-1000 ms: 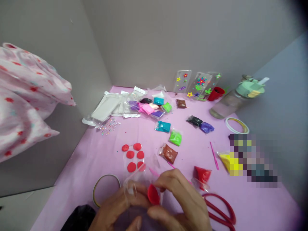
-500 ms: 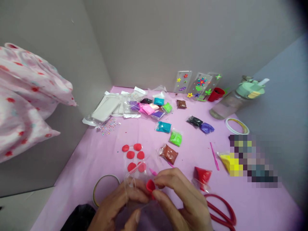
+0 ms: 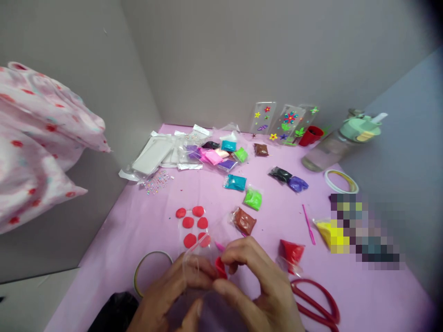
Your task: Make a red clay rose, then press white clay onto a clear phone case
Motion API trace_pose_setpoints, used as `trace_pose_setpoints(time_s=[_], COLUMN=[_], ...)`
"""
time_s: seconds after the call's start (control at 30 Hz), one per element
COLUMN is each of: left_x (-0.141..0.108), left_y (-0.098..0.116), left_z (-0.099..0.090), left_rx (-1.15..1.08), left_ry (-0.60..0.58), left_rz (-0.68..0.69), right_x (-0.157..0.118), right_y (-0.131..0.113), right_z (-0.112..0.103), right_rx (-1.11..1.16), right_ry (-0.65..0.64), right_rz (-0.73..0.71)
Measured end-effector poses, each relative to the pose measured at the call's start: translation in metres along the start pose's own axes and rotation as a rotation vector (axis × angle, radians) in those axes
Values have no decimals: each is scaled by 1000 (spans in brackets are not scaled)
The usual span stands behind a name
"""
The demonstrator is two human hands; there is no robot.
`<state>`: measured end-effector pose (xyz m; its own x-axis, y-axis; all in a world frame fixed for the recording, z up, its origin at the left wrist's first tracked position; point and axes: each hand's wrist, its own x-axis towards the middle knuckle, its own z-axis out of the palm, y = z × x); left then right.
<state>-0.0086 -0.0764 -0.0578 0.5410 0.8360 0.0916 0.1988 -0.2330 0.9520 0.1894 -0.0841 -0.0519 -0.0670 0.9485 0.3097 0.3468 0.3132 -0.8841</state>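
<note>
While the left hand point(image 3: 171, 283) grips a clear plastic piece point(image 3: 192, 259), probably to steady it, the right hand's point(image 3: 261, 281) fingers pinch red clay point(image 3: 220, 268) between both hands. Beyond, red discs point(image 3: 188, 222) lie spaced out, presumably against sticking together.

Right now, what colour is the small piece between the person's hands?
The small piece is red, best seen in the head view.
</note>
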Motion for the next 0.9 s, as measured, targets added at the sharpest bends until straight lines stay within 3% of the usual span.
trace_pose_setpoints(time_s=[0.17, 0.43, 0.53, 0.67, 0.77, 0.9], left_x=[4, -7, -4, 14, 34, 58], left_y=[2, -7, -12, -19, -28, -48], left_z=[1, 5, 2, -18, -42, -70], left_rx=[23, -325, -445, -522, -543, -517], left_ry=[75, 155, 232, 414, 495, 574], left_rz=[28, -390, -431, -482, -443, -400], right_x=[0, -5, -5, -1, 1, 2], right_y=[0, 2, 4, 12, 23, 33], right_z=[3, 4, 4, 6, 10, 14], right_rx=[-5, 114, 306, 653, 850, 938], right_ry=[16, 112, 80, 30, -28, -73], right_rz=[4, 45, 251, 592, 656, 688])
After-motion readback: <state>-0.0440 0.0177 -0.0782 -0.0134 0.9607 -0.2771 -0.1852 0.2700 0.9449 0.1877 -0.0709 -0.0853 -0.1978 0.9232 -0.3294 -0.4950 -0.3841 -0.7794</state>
